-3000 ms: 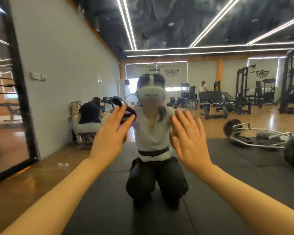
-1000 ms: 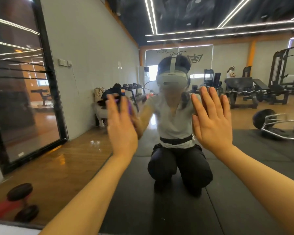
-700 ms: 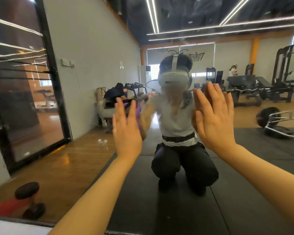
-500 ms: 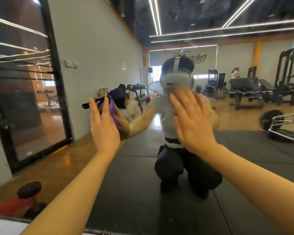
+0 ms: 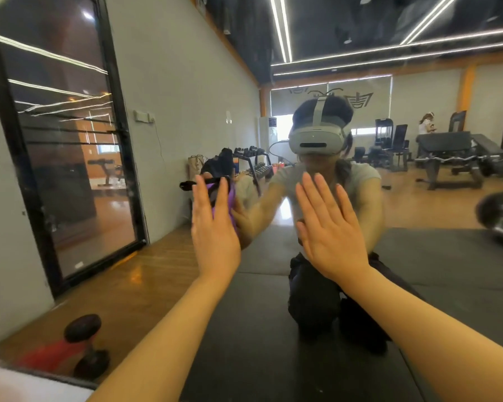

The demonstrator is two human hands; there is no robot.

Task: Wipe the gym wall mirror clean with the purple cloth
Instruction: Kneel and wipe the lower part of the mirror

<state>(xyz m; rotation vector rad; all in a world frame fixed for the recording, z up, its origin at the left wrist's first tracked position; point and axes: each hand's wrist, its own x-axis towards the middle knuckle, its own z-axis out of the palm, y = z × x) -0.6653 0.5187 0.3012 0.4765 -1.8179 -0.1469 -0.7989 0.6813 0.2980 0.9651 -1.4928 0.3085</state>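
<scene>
Hands are up against the mirror point(image 5: 418, 256), both arms stretched out from the bottom of the view. The left hand point(image 5: 214, 227) is flat, fingers straight and close together, and it presses the purple cloth point(image 5: 230, 198) onto the glass; only a strip of purple shows past the fingers and along the right side of the palm. The right hand point(image 5: 330, 227) is spread flat too, fingers slightly fanned, with nothing in it, and it lies just beside the left one at about the same height. Whether its palm actually touches the glass cannot be told.

In the reflection a kneeling person in a grey headset point(image 5: 315, 139), light top and dark trousers faces back, arms raised to meet the two hands. The person kneels on a black floor mat point(image 5: 447, 271), with wooden floor point(image 5: 134, 285) to its left. A dumbbell point(image 5: 84, 348) with a red patch beside it shows near the lower left corner of the mirror. Farther left is a black-framed glass door point(image 5: 67, 140) in a grey wall. Benches and weight machines point(image 5: 447, 158) stand in the reflected room at the right, under long ceiling light strips.
</scene>
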